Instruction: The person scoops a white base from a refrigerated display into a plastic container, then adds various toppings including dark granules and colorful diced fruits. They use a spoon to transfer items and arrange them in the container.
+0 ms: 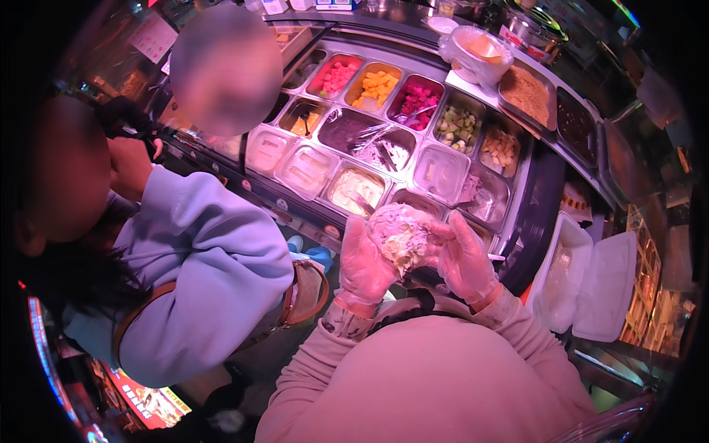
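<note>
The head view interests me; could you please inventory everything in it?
Soft lump: one, pink-purple and cream, between both hands
Diced food: five panfuls, red, yellow, magenta, green, pale, back row
Purplish mash: at least one panful, purple-white, middle row
Cream: one panful, white, front row
Clear lids: at least three, translucent, among pans
Brown crumbs: one trayful, brown, right of pans
Box: one, white, open, right
Bag: one, beige and brown, left
Another person's sleeve: one, light blue, left
Background items: uncountable, dim, edges
Left hand: one, clear-gloved, at lump's left
Right hand: one, clear-gloved, at lump's right
</note>
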The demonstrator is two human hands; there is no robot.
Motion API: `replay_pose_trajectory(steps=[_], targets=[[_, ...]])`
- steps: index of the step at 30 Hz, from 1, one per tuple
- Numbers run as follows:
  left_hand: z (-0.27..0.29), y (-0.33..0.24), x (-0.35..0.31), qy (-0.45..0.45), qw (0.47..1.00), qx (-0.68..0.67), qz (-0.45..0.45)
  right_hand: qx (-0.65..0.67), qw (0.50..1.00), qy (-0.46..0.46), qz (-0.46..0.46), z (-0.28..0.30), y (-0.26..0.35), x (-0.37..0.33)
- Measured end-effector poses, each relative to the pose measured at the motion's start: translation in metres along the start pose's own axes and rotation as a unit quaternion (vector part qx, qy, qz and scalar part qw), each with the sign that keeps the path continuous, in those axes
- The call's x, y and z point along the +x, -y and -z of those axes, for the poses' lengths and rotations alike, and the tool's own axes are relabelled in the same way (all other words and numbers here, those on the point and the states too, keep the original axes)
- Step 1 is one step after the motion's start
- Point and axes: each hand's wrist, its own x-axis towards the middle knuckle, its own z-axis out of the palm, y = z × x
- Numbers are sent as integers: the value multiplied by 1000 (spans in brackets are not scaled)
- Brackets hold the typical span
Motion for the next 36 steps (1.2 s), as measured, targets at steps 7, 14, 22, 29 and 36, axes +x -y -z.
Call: replay_pose_trajectory(steps=[7, 14, 22, 29, 36], targets=[[-4, 5, -2, -89, 993, 47, -63, -71, 996, -20, 47, -2, 4, -7], [-8, 11, -2, -73, 993, 46, -77, -55, 996, -38, 52, -7, 3, -2], [-1, 7, -7, -71, 997, -19, -36, -48, 997, -29, 56, -2, -6, -4], [4, 11, -2, -76, 995, 20, -68, -98, 991, -56, 70, -6, -1, 0], [2, 16, 1, -81, 991, -25, -107, -128, 989, 28, 64, -11, 12, 3]])
